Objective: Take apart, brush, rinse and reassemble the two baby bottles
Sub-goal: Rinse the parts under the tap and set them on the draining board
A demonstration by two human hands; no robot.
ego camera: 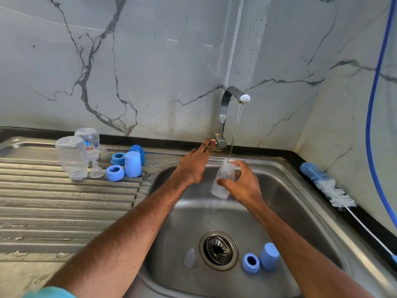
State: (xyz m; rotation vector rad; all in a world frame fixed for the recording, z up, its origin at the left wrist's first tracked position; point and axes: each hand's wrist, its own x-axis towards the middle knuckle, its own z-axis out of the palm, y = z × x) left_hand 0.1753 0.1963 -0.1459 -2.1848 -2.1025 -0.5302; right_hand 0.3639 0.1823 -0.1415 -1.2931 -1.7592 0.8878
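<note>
**Entry: rinse at the sink, 1 bottle in hand**

**Risk 1.** The bottle (222,183) was wet and clear, and only 1 hand carried it. I judged a slip likely if the flow grew stronger, and it would have dropped into the sink (300,190).

**Risk 2.** The stream (235,130) was thin and met the bottle only at its mouth. A small tilt would have sent water down the outside and left the inside unrinsed.

**Risk 3.** My left grip (193,166) was at the tap lever (211,141). A wet-fingered push too far could have made the flow jump and splashed the 2 upturned bottles (72,158) draining on the counter.

**Risk 4.** 1 teat (190,258), 1 ring (250,263) and 1 cap (269,255) lay loose in the basin near the drain (218,250). A heavier flow could have pushed the light teat about.

**Grip, right** (242,181). Fingers and thumb were curled round the bottle's middle and closed on it. The bottle was held above the basin, leaning a little, with its mouth up under the spout.

**Grip, left.** The fingers were straight and held nothing, with the tips touching the lever at the tap's base. I could not tell whether they pressed it or only rested there.
</note>
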